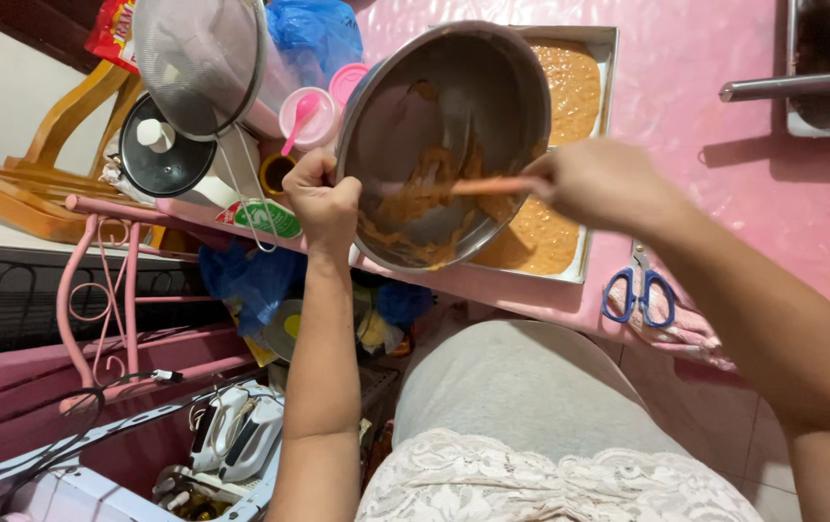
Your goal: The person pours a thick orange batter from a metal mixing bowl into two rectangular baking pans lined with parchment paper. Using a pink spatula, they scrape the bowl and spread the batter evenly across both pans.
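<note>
Left hand (pixel 323 198) grips tilted steel bowl (pixel 492 77) rim; right hand (pixel 594 184) grips spatula (pixel 487 186), batter into tray (pixel 606 43)

The mixing bowl (pixel 444 126) is brushed metal, dull-shining, smeared with thick, wet-looking orange batter (pixel 415 208). The spatula (pixel 492 186) looks like matt orange plastic or silicone, though it is blurred. The baking tray (pixel 600 58) is pale metal. The desk (pixel 724 145) wears a glossy pink plastic cover. The scissors (pixel 639 293) have smooth blue plastic handles. The sieve (pixel 197 58) is fine metal mesh.
</note>
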